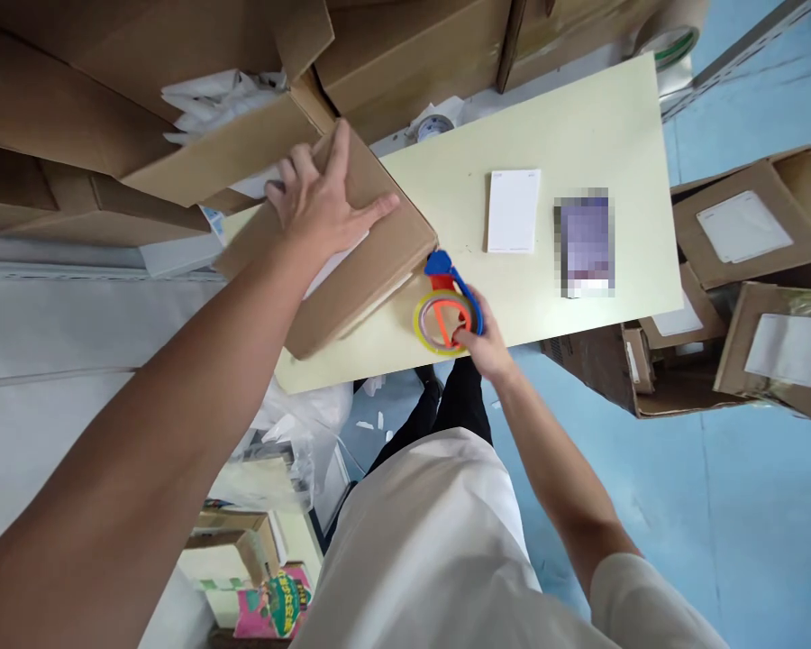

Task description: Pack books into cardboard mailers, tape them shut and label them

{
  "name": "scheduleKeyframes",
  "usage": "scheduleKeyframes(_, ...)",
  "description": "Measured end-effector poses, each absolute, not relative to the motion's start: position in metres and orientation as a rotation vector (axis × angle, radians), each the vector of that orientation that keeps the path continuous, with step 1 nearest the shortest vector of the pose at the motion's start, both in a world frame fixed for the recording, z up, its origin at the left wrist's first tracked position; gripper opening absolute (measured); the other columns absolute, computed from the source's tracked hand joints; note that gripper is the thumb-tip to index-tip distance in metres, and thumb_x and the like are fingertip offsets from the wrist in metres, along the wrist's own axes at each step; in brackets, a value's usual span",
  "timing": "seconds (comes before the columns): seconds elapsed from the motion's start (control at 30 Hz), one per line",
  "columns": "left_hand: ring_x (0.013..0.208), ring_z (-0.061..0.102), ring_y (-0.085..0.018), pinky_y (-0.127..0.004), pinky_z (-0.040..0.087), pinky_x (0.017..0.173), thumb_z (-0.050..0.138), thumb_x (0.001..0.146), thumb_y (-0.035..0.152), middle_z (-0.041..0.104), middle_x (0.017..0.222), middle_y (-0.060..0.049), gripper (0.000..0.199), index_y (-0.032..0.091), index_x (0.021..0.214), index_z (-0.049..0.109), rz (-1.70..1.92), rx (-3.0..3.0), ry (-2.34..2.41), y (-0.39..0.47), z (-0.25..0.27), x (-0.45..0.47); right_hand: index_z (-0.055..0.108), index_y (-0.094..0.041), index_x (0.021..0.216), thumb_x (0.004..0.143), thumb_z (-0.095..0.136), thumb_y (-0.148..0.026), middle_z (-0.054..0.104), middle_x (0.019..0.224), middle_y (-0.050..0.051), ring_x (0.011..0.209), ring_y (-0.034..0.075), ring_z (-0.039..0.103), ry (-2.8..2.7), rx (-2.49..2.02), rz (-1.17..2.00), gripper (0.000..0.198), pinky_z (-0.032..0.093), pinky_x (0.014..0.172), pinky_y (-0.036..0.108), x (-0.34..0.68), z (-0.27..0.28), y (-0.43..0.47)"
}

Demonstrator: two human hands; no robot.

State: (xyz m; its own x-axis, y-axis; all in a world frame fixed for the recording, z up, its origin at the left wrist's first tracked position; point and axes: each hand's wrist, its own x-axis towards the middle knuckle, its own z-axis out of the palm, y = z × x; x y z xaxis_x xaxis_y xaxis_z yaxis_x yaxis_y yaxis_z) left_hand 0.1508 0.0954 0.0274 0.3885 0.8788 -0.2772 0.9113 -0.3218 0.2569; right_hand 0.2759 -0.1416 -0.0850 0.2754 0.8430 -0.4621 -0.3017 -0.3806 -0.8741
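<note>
My left hand lies with fingers spread on top of a brown cardboard box, which sits tilted across the left part of the pale yellow table. A white label on the box is partly covered by that hand. My right hand is wrapped round the handle of a tape dispenser, blue and red with a roll of clear yellowish tape. The dispenser's blue head is close to the box's right corner; whether it touches cannot be made out. Right of the box lies a white label pad.
A pixelated purple item lies on the table's right side. Large open cartons line the back edge, with a tape roll before them. On the blue floor at right, a big carton holds several labelled boxes. Plastic bags hang at lower left.
</note>
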Motion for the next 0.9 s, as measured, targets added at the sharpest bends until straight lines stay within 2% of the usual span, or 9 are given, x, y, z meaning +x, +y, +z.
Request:
scheduleKeyframes(0.07,0.139,0.011,-0.045,-0.064,0.011,0.104,0.035,0.050,0.092,0.030,0.152,-0.005,0.125,0.029,0.154,0.007,-0.120,2.158,1.683,0.099,0.029,0.134,0.039,-0.028,0.134,0.061,0.059,-0.022,0.060,0.123,0.005,0.114,0.027,0.055,-0.578,-1.458,1.369,0.076,0.048,0.098,0.047,0.306,-0.083,-0.097)
scheduleKeyframes(0.13,0.143,-0.003,-0.044,-0.064,0.008,0.106,0.038,0.046,0.091,0.030,0.153,-0.005,0.132,0.026,0.154,0.002,-0.090,2.096,1.762,0.099,0.030,0.119,0.046,-0.027,0.127,0.062,0.061,-0.023,0.063,0.115,0.004,0.111,0.028,0.056,-0.621,-1.408,1.421,0.067,0.050,0.094,0.047,0.336,-0.079,-0.049)
scheduleKeyframes(0.2,0.143,-0.019,-0.039,-0.064,0.001,0.109,0.040,0.046,0.088,0.030,0.154,-0.001,0.129,0.029,0.154,0.001,-0.073,2.131,1.749,0.100,0.029,0.113,0.053,-0.024,0.117,0.060,0.064,-0.021,0.065,0.102,0.004,0.104,0.028,0.059,-0.673,-1.367,1.527,0.058,0.052,0.088,0.046,0.359,-0.074,-0.007)
scheduleKeyframes(0.27,0.143,-0.024,-0.034,-0.062,-0.005,0.111,0.042,0.049,0.084,0.030,0.154,0.004,0.120,0.037,0.153,0.007,-0.102,2.230,1.606,0.102,0.027,0.117,0.058,-0.022,0.109,0.059,0.067,-0.018,0.065,0.092,0.002,0.097,0.027,0.061,-0.729,-1.345,1.621,0.051,0.053,0.085,0.046,0.371,-0.070,0.021)
scheduleKeyframes(0.37,0.145,-0.018,-0.031,-0.057,-0.006,0.114,0.045,0.051,0.080,0.031,0.152,0.008,0.113,0.041,0.152,0.011,-0.164,2.316,1.354,0.110,0.024,0.131,0.059,-0.023,0.108,0.060,0.068,-0.016,0.066,0.090,0.000,0.098,0.026,0.061,-0.768,-1.331,1.677,0.050,0.053,0.085,0.045,0.372,-0.067,0.029)
scheduleKeyframes(0.57,0.143,-0.016,-0.032,-0.052,-0.012,0.113,0.031,0.051,0.088,0.040,0.146,0.000,0.122,0.026,0.154,0.009,-0.213,2.326,1.357,0.115,0.013,0.137,0.052,-0.026,0.124,0.062,0.062,-0.010,0.064,0.108,-0.001,0.111,0.023,0.057,-0.716,-1.324,1.636,0.065,0.048,0.097,0.040,0.359,-0.066,-0.002)
scheduleKeyframes(0.7,0.141,-0.015,-0.034,-0.049,-0.016,0.109,0.023,0.048,0.092,0.044,0.141,-0.002,0.127,0.022,0.154,0.010,-0.256,2.341,1.350,0.111,0.012,0.136,0.050,-0.028,0.129,0.061,0.062,-0.012,0.064,0.115,0.000,0.113,0.026,0.057,-0.754,-1.371,1.585,0.072,0.047,0.098,0.044,0.357,-0.067,-0.048)
scheduleKeyframes(0.8,0.139,-0.002,-0.040,-0.049,-0.014,0.107,0.025,0.048,0.092,0.037,0.145,-0.001,0.126,0.027,0.154,0.008,-0.187,2.357,1.354,0.110,0.014,0.139,0.047,-0.031,0.132,0.059,0.066,-0.015,0.063,0.118,0.001,0.114,0.029,0.058,-0.754,-1.397,1.590,0.078,0.047,0.099,0.048,0.350,-0.068,-0.112)
scheduleKeyframes(0.9,0.133,0.015,-0.044,-0.052,-0.004,0.106,0.029,0.051,0.092,0.028,0.148,0.002,0.117,0.035,0.152,0.014,-0.100,2.408,1.366,0.109,0.016,0.141,0.042,-0.036,0.137,0.063,0.065,-0.019,0.064,0.118,0.001,0.111,0.030,0.060,-0.683,-1.368,1.693,0.079,0.049,0.096,0.051,0.329,-0.068,-0.181)
